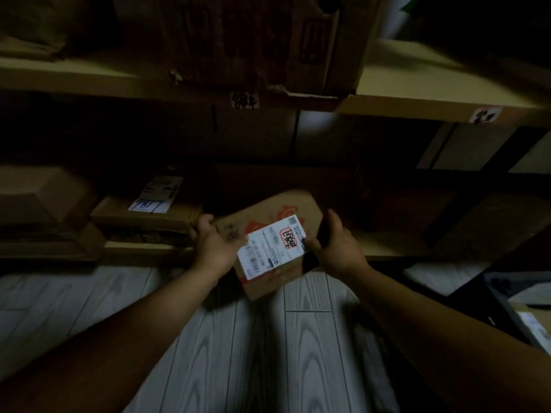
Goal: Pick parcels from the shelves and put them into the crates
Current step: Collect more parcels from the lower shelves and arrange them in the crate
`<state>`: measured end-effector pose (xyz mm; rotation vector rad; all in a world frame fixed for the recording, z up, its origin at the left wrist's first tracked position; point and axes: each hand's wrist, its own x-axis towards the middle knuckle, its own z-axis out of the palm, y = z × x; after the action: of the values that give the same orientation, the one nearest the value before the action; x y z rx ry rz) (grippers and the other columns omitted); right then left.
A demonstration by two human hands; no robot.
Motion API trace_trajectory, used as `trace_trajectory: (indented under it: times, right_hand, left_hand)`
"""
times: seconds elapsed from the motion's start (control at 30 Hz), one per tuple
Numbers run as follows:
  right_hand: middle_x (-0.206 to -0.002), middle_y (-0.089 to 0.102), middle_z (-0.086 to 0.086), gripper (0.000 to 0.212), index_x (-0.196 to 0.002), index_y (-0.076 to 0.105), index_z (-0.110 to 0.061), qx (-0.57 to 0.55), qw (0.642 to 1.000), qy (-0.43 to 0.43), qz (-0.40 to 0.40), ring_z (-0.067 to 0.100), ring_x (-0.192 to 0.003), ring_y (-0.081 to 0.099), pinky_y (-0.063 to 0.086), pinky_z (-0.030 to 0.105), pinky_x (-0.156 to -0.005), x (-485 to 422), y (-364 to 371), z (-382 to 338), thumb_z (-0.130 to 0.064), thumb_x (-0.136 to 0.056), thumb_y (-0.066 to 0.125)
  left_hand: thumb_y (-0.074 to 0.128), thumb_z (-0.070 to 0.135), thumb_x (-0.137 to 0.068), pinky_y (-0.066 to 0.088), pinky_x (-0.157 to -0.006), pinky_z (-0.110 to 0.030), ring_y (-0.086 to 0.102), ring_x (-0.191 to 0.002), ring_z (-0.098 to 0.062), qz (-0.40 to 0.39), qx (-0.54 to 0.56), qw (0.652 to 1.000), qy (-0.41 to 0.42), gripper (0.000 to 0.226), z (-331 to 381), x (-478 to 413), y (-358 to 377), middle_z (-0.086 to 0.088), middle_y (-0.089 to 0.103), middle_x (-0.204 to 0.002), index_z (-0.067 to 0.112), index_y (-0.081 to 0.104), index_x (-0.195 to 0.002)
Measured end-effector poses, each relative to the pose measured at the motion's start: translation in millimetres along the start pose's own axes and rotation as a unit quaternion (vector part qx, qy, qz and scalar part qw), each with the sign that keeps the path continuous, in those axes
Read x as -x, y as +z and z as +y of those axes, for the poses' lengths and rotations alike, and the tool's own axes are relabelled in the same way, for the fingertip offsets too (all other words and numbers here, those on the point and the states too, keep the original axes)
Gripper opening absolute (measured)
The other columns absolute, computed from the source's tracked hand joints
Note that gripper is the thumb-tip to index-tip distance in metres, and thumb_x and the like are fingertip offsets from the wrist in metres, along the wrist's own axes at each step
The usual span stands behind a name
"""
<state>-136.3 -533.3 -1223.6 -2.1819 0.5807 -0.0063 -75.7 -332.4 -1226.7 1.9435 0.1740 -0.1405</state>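
A flat cardboard parcel is gripped between both hands, tilted, just in front of the lower shelf and above the grey plank floor. Its left edge is clasped by the left hand, thumb on top; its right edge is clasped by the right hand. A white label is seen between the hands. A labelled box lies beyond the left hand; a dark crate is seen right of the right hand.
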Motion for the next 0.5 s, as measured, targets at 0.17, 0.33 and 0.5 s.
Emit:
trace_trajectory:
  times: [0.17, 0.33, 0.5]
  right_hand:
    - [-0.145, 0.039, 0.015, 0.088, -0.151, -0.012, -0.038, 0.023, 0.999, 0.045, 0.022, 0.032, -0.107, 0.061, 0.053, 0.034, -0.069, -3, -13, 0, -0.039, -0.095, 0.055]
    - [-0.127, 0.049, -0.001, 0.054, -0.137, 0.036, -0.029, 0.046, 0.998, 0.006, 0.032, 0.017, -0.097, 0.060, 0.058, 0.031, -0.074, 5, -15, 9, -0.039, -0.090, 0.062]
    - [-0.157, 0.009, 0.002, 0.096, -0.154, 0.009, -0.033, 0.016, 0.999, 0.003, -0.032, 0.034, -0.139, 0.029, 0.046, 0.052, -0.102, -2, -23, 6, -0.028, -0.082, 0.073]
  left_hand:
    - [0.072, 0.023, -0.080, 0.051, -0.070, -0.041, 0.053, -0.104, -0.025, -0.178, 0.016, 0.977, -0.113, 0.070, 2, 16, 9, 0.001, 0.051, -0.119, 0.029, 0.029, -0.135]
    - [0.065, 0.000, -0.081, 0.046, -0.070, -0.026, 0.057, -0.101, -0.012, -0.154, 0.072, 0.985, 0.022, 0.056, 14, 5, 4, 0.008, 0.060, -0.109, 0.035, 0.047, -0.120]
    - [0.063, 0.007, -0.085, 0.041, -0.100, -0.033, 0.039, -0.130, -0.021, -0.049, -0.036, 0.996, 0.067, 0.067, 11, -5, 13, -0.005, 0.034, -0.146, 0.023, 0.033, -0.143]
